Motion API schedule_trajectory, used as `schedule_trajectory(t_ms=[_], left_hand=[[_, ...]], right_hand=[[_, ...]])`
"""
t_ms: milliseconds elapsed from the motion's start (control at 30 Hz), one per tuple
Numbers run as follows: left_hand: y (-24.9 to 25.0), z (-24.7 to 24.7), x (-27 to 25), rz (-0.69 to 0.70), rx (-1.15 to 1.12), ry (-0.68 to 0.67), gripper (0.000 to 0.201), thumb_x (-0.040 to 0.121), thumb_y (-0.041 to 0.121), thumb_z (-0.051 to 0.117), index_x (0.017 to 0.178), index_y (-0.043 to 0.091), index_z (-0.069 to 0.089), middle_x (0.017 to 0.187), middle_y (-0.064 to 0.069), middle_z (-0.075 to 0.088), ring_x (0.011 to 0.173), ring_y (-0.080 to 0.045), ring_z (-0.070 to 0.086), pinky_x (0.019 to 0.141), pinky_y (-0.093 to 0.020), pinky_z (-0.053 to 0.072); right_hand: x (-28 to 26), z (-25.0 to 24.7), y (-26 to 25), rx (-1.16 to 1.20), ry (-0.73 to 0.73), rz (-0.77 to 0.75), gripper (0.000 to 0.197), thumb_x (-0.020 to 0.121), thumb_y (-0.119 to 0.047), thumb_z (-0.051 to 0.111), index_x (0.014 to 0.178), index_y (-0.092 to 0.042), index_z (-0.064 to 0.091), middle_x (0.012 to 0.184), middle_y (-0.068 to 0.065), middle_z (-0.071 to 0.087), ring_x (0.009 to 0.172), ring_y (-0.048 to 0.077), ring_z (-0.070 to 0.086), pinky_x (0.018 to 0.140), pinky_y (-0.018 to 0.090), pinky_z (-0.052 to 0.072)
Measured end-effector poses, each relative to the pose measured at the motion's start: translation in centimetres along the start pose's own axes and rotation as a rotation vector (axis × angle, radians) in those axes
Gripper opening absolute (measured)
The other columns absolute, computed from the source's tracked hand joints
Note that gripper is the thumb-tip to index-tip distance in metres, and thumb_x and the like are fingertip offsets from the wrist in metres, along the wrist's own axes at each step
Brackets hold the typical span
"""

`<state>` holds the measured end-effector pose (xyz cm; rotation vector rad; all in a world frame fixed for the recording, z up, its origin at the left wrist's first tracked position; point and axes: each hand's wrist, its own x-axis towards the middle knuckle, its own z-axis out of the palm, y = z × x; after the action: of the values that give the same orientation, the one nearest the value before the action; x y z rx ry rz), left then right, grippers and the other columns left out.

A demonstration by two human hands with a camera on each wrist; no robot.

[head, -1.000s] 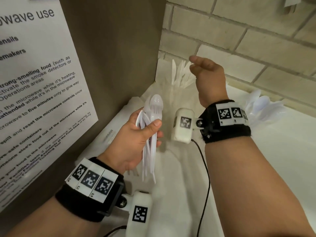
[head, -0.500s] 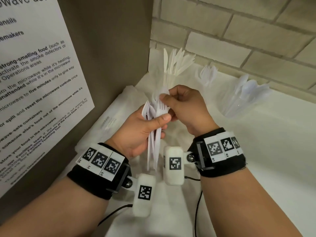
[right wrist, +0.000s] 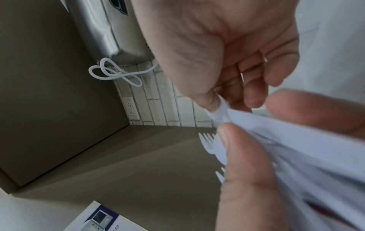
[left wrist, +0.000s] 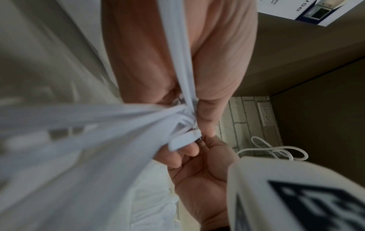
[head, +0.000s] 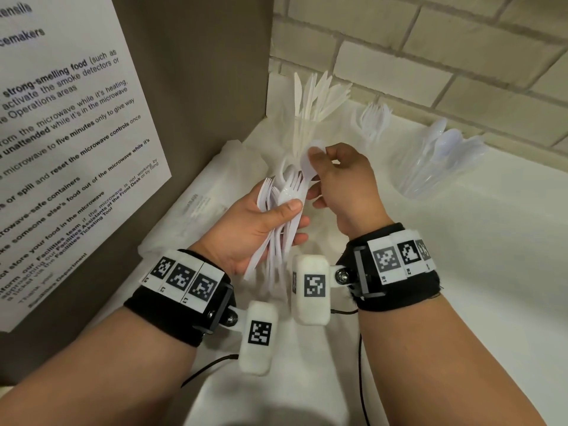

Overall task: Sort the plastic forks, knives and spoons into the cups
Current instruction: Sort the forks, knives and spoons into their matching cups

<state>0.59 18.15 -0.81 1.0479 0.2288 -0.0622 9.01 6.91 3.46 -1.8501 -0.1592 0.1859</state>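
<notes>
My left hand (head: 278, 218) grips a bundle of white plastic cutlery (head: 284, 207), forks and spoons mixed, heads up and handles fanning down (left wrist: 94, 140). My right hand (head: 318, 167) pinches the rounded bowl of a white spoon (head: 309, 158) at the top of that bundle, between thumb and fingers (right wrist: 225, 106). Three clear cups stand along the brick wall. The cup of knives (head: 312, 99) is in the corner, the cup of forks (head: 373, 121) is in the middle and the cup of spoons (head: 436, 162) is on the right.
A brown panel with a printed notice (head: 64, 142) walls off the left side. Clear plastic bags (head: 212, 198) lie on the white counter (head: 467, 272) under my hands. The brick wall (head: 430, 53) is close behind the cups. A looped white cable (right wrist: 116, 73) hangs above.
My right hand came back from the cup of knives to the bundle, pinched a piece at its top and now lifts the spoon's bowl above the other heads. The left hand kept its grip.
</notes>
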Motion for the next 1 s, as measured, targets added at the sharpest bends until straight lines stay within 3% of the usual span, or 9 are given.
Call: schedule_trajectory(t_ms=[100,200,300,467,567,667,800,900,1000], left_hand=[[0.1,-0.1,0.0,0.017,-0.010,-0.008,0.055,0.079,0.019,0.064,0.129,0.002,0.049,0.086,-0.011,0.067,0.074,-0.022,0.069,0.067,-0.039,0.060],[0.2,-0.2,0.1,0.036,0.008,0.004,0.056,0.082,0.018,0.063,0.132,-0.001,0.045,0.087,-0.012,0.068,0.072,-0.022,0.069,0.064,-0.035,0.058],[-0.2,-0.3,0.2,0.019,-0.031,-0.048,0.051,0.087,0.012,0.059,0.135,0.003,0.043,0.111,-0.023,0.068,0.101,-0.034,0.068,0.085,-0.044,0.057],[-0.6,-0.9,0.5,0.001,-0.001,-0.039,0.054,0.089,0.013,0.060,0.138,0.010,0.039,0.125,-0.015,0.064,0.110,-0.031,0.065,0.079,-0.040,0.058],[-0.7,-0.9,0.7,0.047,0.138,0.112,0.048,0.090,0.011,0.062,0.133,0.012,0.042,0.109,-0.012,0.068,0.084,-0.017,0.067,0.065,-0.031,0.056],[-0.8,-0.8,1.1,0.125,0.251,0.186,0.049,0.090,0.009,0.063,0.132,0.017,0.041,0.090,-0.001,0.062,0.073,-0.013,0.059,0.065,-0.028,0.053],[-0.7,-0.8,1.2,0.137,0.255,0.157,0.056,0.084,0.008,0.069,0.131,0.019,0.040,0.103,-0.001,0.066,0.088,-0.011,0.065,0.071,-0.027,0.050],[-0.5,-1.0,1.1,0.099,0.184,0.128,0.055,0.086,0.018,0.068,0.133,0.015,0.040,0.105,-0.002,0.066,0.088,-0.011,0.065,0.071,-0.027,0.052],[-0.4,-1.0,1.1,0.042,0.048,0.103,0.065,0.080,0.042,0.069,0.134,0.016,0.044,0.115,-0.016,0.063,0.094,-0.023,0.062,0.070,-0.035,0.051]], right_hand=[[0.0,0.0,0.2,-0.054,-0.056,-0.014,0.021,0.088,-0.028,0.065,0.076,-0.014,0.058,0.066,0.001,0.062,0.048,0.011,0.058,0.046,0.022,0.045],[-0.1,0.1,0.4,-0.083,-0.073,-0.025,0.022,0.085,-0.027,0.070,0.072,-0.013,0.060,0.061,0.000,0.058,0.047,0.013,0.054,0.045,0.021,0.044],[-0.1,0.2,0.5,-0.014,-0.058,-0.021,0.019,0.085,-0.024,0.071,0.073,-0.012,0.062,0.060,0.002,0.058,0.043,0.014,0.050,0.042,0.023,0.044],[-0.4,-0.1,0.2,0.054,-0.192,0.080,0.016,0.086,-0.011,0.071,0.093,0.001,0.064,0.074,0.011,0.066,0.051,0.018,0.064,0.045,0.024,0.050],[-0.4,-0.3,0.0,0.025,-0.205,0.076,0.029,0.088,-0.015,0.068,0.112,-0.001,0.062,0.091,0.013,0.067,0.061,0.018,0.069,0.051,0.025,0.052],[-0.7,-0.1,-0.4,-0.169,-0.161,-0.008,0.028,0.081,-0.034,0.074,0.090,-0.008,0.065,0.073,0.004,0.066,0.056,0.014,0.065,0.046,0.023,0.049],[-0.8,0.3,-0.5,-0.300,-0.227,0.012,0.035,0.076,-0.037,0.077,0.083,-0.004,0.067,0.062,0.005,0.068,0.046,0.009,0.060,0.044,0.020,0.045],[-0.8,0.2,-0.7,-0.260,-0.243,0.062,0.024,0.083,-0.027,0.070,0.088,-0.003,0.069,0.063,0.002,0.068,0.047,0.009,0.061,0.045,0.021,0.044],[-0.9,0.3,-0.8,-0.216,-0.250,0.080,0.018,0.086,-0.024,0.063,0.090,-0.007,0.067,0.068,0.003,0.070,0.049,0.012,0.061,0.047,0.022,0.044]])
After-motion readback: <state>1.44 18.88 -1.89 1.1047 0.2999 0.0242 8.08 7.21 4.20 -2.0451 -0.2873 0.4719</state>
